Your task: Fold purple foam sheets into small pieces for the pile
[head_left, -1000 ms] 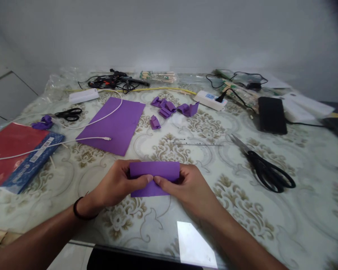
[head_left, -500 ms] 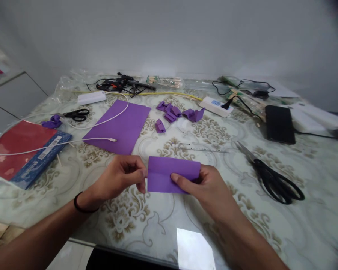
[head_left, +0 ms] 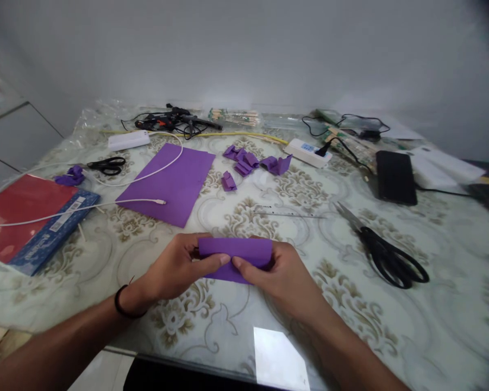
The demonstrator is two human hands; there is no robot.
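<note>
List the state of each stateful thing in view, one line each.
purple paper: folded, pinched at its near edge
left hand: shut on purple paper
right hand: shut on purple paper
purple sheet: flat, unfolded
white cable: free end unplugged, lying on purple sheet
power strip: black plug inserted
phone: screen dark
large scissors: lying untouched
small scissors: shut

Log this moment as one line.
left hand: pinching purple paper | right hand: pinching purple paper | purple paper: folded | large scissors: on table, untouched
</note>
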